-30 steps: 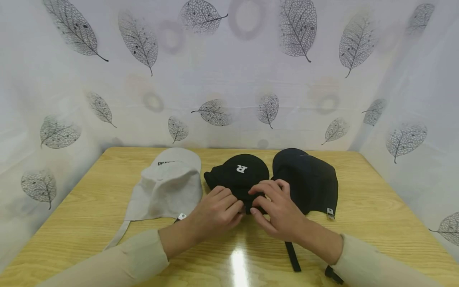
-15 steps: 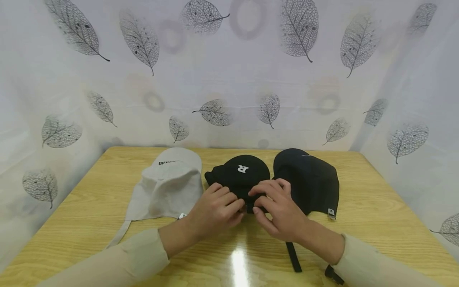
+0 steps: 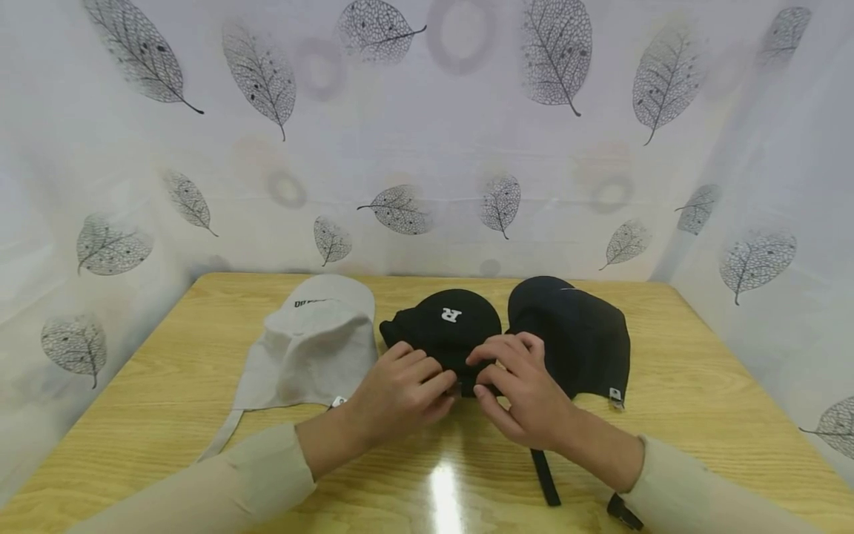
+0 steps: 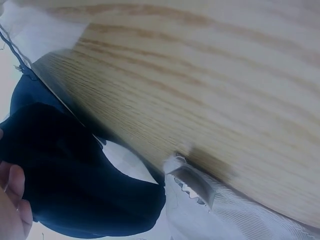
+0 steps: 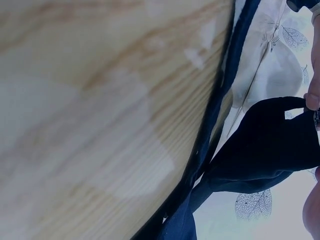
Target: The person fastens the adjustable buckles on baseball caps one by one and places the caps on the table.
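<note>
Wood-grain worktop (image 3: 373, 489) | your left hand (image 3: 399, 389) pinches the black cap (image 3: 434, 330) | your right hand (image 3: 523, 393) beside it, can't tell if gripping

The desk (image 3: 680, 356) has a flat top of light yellow-brown wood grain. A bright reflection shows on its near middle. Three caps are arranged side by side across the far half. Left position: gray cap (image 3: 310, 352), with its gray strap (image 3: 222, 436) extending toward the near left. Center position: black cap (image 3: 423, 322), marked with a white letter R; contact along its near edge is not visible. Right position: dark cap (image 3: 583, 345), with a small white tag (image 3: 614, 393) at its near corner. Nearer, a black strap (image 3: 545, 478) lies on the surface, upper end hidden.
</note>
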{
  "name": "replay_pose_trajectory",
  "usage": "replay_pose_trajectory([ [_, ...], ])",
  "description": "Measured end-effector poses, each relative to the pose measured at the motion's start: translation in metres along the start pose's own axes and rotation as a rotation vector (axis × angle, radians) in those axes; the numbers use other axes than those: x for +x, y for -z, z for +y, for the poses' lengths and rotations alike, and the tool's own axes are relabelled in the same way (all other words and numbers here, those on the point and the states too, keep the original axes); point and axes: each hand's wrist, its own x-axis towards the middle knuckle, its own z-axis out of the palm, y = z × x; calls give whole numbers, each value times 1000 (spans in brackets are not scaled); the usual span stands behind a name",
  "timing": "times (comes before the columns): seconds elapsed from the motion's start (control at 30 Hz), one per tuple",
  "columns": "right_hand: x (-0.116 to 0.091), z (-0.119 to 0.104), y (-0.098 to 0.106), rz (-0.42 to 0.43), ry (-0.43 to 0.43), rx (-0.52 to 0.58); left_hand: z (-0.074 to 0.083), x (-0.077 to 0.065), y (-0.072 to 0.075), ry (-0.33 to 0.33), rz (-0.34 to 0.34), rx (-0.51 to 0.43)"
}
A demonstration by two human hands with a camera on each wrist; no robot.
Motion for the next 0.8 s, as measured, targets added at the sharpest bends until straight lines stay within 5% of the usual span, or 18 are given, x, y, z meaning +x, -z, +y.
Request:
replay_pose_trajectory([
  [0.8,-3,4,2,22,7,-15,-2,-2,2,-9,-5,12],
])
